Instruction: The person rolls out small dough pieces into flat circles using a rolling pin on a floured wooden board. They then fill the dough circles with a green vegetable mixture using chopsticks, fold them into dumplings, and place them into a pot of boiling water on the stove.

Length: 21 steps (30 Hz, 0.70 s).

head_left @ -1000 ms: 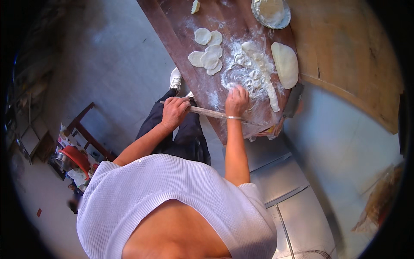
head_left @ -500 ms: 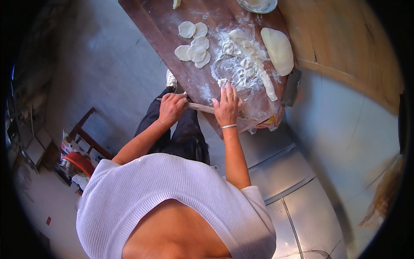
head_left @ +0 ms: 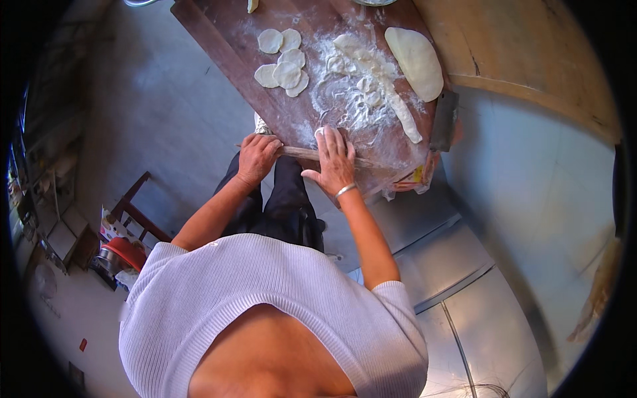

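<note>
Near the near edge of the wooden board [head_left: 229, 63], my left hand [head_left: 259, 159] is closed round the left end of a thin rolling pin [head_left: 300, 152]. My right hand [head_left: 334, 159] lies over the pin with fingers stretched out. Its fingertips touch a small white piece of dough [head_left: 320, 132], mostly hidden beneath them. Several thin round dough wrappers [head_left: 288, 75] lie overlapping to the left. A long dough strip [head_left: 400, 113] and several small floury dough pieces [head_left: 369, 91] sit in scattered flour. A large half-round slab of dough [head_left: 417, 64] rests at the right edge.
A cleaver-like dark blade [head_left: 444, 121] sticks out past the board's right edge. Below it hangs a plastic bag [head_left: 418, 176]. A metal cabinet [head_left: 431, 255] stands at near right, and a dark red chair frame [head_left: 136, 209] at left. Part of a bowl [head_left: 375, 2] shows at the top.
The view has shifted a little, so the board's things sit further up and left. My right hand has turned slightly leftward, its fingertips over the small dough piece. My left hand still grips the rolling pin.
</note>
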### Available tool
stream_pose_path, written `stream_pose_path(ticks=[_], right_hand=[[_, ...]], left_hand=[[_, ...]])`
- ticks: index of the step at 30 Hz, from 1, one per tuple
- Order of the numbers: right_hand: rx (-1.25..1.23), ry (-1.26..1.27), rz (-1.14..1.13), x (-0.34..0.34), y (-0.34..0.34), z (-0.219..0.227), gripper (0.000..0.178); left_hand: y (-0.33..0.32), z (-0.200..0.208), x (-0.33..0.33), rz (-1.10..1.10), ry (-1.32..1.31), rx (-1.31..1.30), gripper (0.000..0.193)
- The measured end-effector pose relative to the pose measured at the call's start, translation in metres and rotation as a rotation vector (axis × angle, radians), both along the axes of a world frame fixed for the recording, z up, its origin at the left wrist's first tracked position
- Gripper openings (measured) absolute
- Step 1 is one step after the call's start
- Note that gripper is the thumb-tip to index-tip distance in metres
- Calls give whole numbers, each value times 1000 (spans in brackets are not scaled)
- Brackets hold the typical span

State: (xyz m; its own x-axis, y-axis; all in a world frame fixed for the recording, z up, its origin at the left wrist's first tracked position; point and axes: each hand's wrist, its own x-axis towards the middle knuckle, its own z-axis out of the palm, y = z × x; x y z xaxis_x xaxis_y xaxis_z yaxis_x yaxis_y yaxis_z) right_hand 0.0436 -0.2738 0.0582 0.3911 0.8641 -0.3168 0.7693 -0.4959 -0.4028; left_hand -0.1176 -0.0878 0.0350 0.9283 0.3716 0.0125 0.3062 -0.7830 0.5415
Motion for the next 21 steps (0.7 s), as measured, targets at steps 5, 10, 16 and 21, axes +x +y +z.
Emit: stream_pose_path(ticks=[5, 10, 16, 21], right_hand=[[-7, -277, -338, -7, -64, -24, 103], [102, -417, -448, 52, -42, -36, 101], [11, -431, -392, 15, -75, -41, 101], [115, -479, -401, 70, -39, -39, 103]], left_hand=[[24, -1, 3, -35, 11, 133, 36], [47, -7, 60, 124, 126, 241, 70], [26, -18, 22, 83, 194, 227, 92], [45, -18, 66, 197, 175, 259, 94]])
